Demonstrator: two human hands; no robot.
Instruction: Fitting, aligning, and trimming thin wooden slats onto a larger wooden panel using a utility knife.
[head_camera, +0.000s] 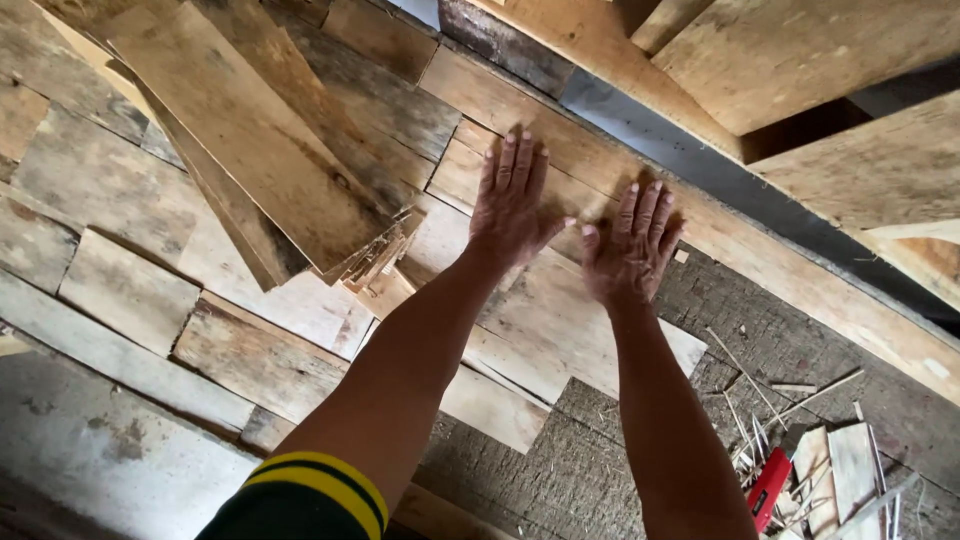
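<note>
Head view shows my left hand (512, 205) and right hand (632, 247) flat, fingers spread, grasping nothing. Both press the pale weathered wooden board (540, 310) beside a stack of thin planks (260, 140).

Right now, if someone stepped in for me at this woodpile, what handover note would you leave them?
Left hand: open, fingers spread, palm flat on the pale board, holding nothing.
Right hand: open and flat on the same board, just beside the left, thumbs nearly meeting.
The pale board lies on top of other flat boards, its far end near the long plank.
Done, as it lies: a fanned stack of thin boards rests to the left, ends splintered.
Left: loose splinters and offcuts lie near a red tool at the lower right, untouched.
</note>
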